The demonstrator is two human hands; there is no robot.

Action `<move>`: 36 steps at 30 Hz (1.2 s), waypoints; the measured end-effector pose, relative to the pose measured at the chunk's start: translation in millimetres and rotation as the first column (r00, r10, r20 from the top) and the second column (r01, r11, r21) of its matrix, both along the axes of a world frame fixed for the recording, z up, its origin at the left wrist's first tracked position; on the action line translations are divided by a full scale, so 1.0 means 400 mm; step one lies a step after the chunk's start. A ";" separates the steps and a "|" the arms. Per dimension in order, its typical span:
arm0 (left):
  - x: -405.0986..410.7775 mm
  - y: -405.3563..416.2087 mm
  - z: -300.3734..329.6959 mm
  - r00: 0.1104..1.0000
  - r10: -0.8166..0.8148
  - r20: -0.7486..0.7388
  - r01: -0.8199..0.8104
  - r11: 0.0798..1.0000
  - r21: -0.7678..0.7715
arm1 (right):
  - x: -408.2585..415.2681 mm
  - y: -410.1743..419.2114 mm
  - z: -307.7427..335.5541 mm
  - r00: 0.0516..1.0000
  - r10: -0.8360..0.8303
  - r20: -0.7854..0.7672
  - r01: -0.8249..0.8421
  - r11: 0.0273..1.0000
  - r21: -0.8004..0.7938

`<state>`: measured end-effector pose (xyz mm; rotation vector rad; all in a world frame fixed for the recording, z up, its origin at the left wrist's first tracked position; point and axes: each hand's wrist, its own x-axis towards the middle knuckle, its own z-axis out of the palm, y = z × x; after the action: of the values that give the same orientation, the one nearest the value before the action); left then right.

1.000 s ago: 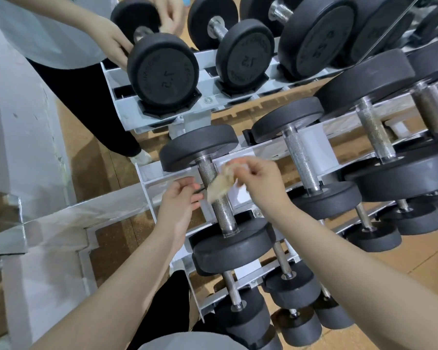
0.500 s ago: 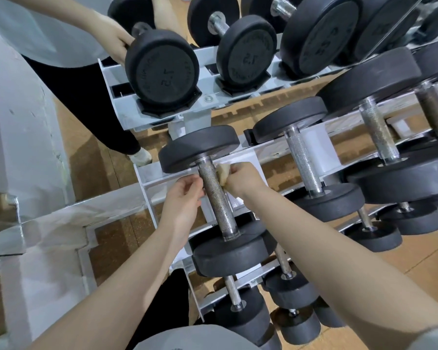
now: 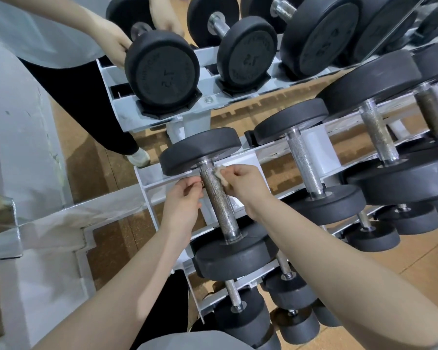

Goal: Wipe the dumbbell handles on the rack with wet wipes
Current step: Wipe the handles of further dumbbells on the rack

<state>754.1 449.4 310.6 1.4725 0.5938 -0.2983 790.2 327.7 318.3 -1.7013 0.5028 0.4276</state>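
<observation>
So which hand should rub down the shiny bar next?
Probably the right hand: it pinches the wet wipe against the top of the dumbbell handle. The left hand sits beside the handle with no wipe visible.

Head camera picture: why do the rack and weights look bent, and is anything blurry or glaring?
Head view: the wide-angle lens bows the rack and weights toward the edges; the handle, wipe and right hand are sharp; only mild shine on the metal; corners soften slightly.

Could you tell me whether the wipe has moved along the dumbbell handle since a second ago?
Yes. The wet wipe in the right hand went up the handle, toward the upper weight head.
</observation>
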 end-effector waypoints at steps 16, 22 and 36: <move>-0.016 0.012 -0.018 0.989 -0.142 0.033 0.142 0.990 0.020 | -0.053 -0.086 0.046 0.678 0.645 -0.351 -0.730 0.539 -0.420; -0.035 0.010 -0.009 0.988 -0.151 -0.020 0.149 0.986 -0.071 | -0.085 -0.106 0.075 0.669 0.667 -0.328 -0.733 0.523 -0.435; -0.043 0.035 0.005 0.993 -0.016 -0.120 -0.006 0.983 -0.184 | -0.108 0.019 0.089 0.121 0.977 -0.174 -0.813 -0.003 -0.583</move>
<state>737.0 463.5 312.5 1.2845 0.6425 -0.4377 747.0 335.5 354.0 -2.4904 -1.0533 1.0387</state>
